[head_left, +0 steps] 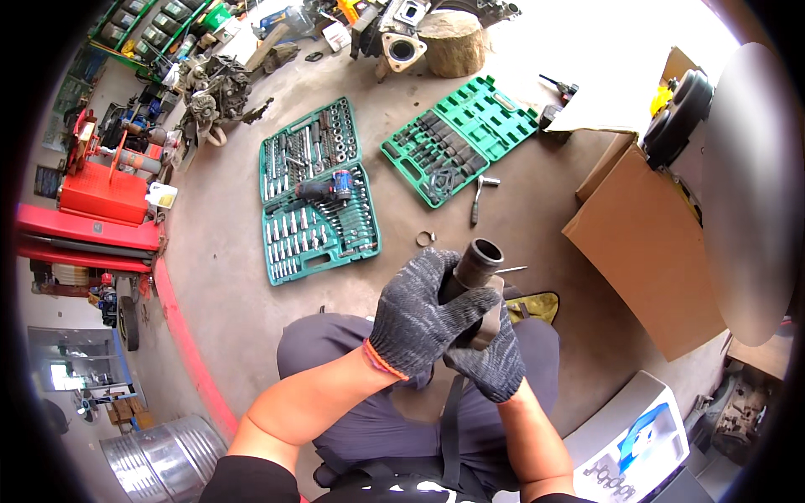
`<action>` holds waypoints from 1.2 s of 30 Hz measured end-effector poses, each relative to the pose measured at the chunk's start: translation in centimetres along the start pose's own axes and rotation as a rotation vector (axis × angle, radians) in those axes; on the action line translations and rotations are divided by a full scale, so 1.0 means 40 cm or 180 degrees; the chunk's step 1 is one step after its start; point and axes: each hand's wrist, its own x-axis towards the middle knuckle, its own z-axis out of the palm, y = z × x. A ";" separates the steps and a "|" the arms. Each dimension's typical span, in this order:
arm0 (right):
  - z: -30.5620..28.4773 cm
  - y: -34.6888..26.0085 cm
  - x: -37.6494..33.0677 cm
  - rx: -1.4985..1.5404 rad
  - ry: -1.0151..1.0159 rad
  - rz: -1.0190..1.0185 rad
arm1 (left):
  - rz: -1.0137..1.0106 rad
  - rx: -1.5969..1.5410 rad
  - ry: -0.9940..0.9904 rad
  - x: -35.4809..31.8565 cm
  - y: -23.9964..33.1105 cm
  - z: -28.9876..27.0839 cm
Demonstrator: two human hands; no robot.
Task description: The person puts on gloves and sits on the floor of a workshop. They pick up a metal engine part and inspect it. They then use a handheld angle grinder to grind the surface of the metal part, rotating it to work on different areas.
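Both my hands wear dark grey knit gloves and are closed around a metal pipe fitting (478, 264) above my lap. Its round open end points up and away from me, and a paler, blocky section shows lower down. My left hand (423, 310) wraps the tube from the left, thumb across its front. From below and to the right, my right hand (495, 360) grips the lower section; part of the fitting is hidden by the gloves. Just beyond lies a ring-shaped hose clamp (425, 239) on the floor. A ratchet wrench (480, 199) rests farther off.
An open green socket set (323, 264) lies ahead to the left, a cordless power tool (327, 189) on it. Another green tool case (449, 151) is open beside it. A cardboard box (646, 243) stands at right, a metal drum (163, 461) at lower left, a log (453, 42) far ahead.
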 end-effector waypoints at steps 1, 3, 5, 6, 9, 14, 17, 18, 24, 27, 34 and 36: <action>0.020 -0.014 -0.017 0.1663 0.0219 0.0827 | 0.0237 0.0337 -0.0002 0.015 0.012 0.013; 0.002 -0.038 -0.018 0.2244 0.0053 0.1205 | -0.0009 0.0668 -0.0301 0.019 0.015 0.014; -0.009 -0.007 -0.030 0.2262 -0.0105 0.1168 | -0.0029 0.0644 -0.0657 0.027 0.016 -0.002; -0.015 0.005 -0.036 0.2270 -0.0189 0.1153 | -0.0042 0.0633 -0.0831 0.031 0.015 -0.004; -0.008 -0.001 -0.054 0.3056 -0.0150 0.1007 | 0.0338 0.0185 -0.0650 0.042 0.006 -0.001; 0.031 -0.012 -0.036 -0.0670 0.1015 0.0321 | -0.0052 0.1382 -0.0578 0.080 -0.030 0.018; 0.036 -0.039 -0.014 -0.0721 0.1202 0.0926 | 0.1916 0.2400 -0.1004 0.127 -0.109 0.006; 0.026 -0.065 -0.009 -0.0527 0.1003 0.1265 | 0.1504 0.2052 -0.1170 0.137 -0.128 0.005; 0.014 -0.102 -0.075 0.0031 0.1002 -0.0033 | -0.0511 -0.1392 -0.1179 0.184 -0.219 -0.006; 0.026 -0.094 -0.080 0.0434 0.1149 -0.0311 | -0.1742 -0.2653 -0.1002 0.183 -0.122 0.021; 0.036 -0.054 -0.102 0.0815 0.1390 -0.0419 | -0.1266 -0.2312 -0.0774 0.139 -0.043 0.012; 0.028 -0.047 -0.119 0.0657 0.1309 -0.0423 | -0.1329 -0.2616 -0.0612 0.125 -0.041 0.024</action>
